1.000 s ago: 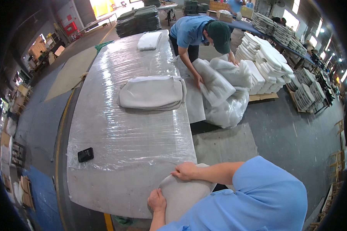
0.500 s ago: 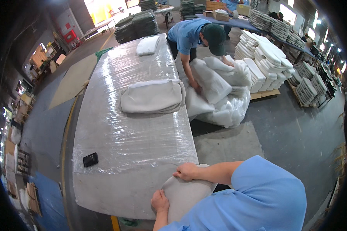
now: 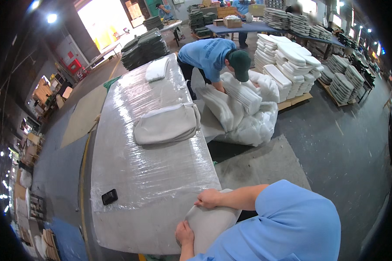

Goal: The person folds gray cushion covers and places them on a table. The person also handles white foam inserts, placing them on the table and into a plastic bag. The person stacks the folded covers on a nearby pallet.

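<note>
Plastic-wrapped and long, the grey table (image 3: pixel 148 174) runs away through a busy workshop stacked with white foam pads (image 3: pixel 292 61). At its near edge lies a grey cushion cover (image 3: pixel 211 224). The left hand (image 3: pixel 185 232) grips the cover's near-left rim, fingers curled closed on it; the right hand (image 3: pixel 208 199) pinches its far edge. A black phone (image 3: pixel 109 196) lies nearby. Farther off, a co-worker (image 3: pixel 215 54) bends over bagged foam (image 3: pixel 248 117), beside another cushion (image 3: pixel 165 124).
</note>
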### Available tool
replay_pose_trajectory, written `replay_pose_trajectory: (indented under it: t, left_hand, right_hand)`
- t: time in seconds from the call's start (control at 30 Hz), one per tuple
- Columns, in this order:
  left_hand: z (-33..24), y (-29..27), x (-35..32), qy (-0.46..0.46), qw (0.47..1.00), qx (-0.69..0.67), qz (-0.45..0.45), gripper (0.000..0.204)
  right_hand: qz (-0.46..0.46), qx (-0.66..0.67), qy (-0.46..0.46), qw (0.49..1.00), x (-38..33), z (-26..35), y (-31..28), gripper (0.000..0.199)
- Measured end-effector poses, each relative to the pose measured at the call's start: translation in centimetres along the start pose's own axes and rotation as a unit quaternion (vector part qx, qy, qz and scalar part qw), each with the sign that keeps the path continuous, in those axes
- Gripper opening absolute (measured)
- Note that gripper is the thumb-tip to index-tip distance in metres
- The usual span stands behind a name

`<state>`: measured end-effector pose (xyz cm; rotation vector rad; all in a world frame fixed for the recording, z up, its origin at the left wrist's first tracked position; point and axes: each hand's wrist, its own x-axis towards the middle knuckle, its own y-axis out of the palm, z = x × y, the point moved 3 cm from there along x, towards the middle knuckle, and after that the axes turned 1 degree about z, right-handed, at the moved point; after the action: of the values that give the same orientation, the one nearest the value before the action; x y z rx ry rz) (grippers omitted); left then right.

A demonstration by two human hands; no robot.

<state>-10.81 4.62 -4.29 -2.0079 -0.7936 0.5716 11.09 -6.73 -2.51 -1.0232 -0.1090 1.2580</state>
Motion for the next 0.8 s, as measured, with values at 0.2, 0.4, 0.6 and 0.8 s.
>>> replay_pose_trajectory:
  t: [0.2,0.4,0.6,0.8]
  left_hand:
    - [-0.4,-0.1,-0.2,-0.001,1.000,-0.010,0.000,0.034]
    - [-0.3,0.0,-0.2,0.008,1.000,0.002,0.001,0.036]
    - [0.3,-0.4,-0.7,-0.014,1.000,0.011,0.000,0.036]
    - [0.0,-0.4,-0.5,0.005,1.000,-0.021,-0.018,0.039]
  right_hand:
    - [-0.029,-0.010,-0.021,0.999,0.1,-0.5,0.5,0.050]
    - [-0.048,-0.011,-0.034,0.998,0.3,-0.8,0.8,0.051]
    - [-0.015,-0.024,-0.021,0.999,0.3,0.3,0.4,0.054]
    - [-0.052,-0.013,-0.019,0.998,0.2,-0.1,0.5,0.058]
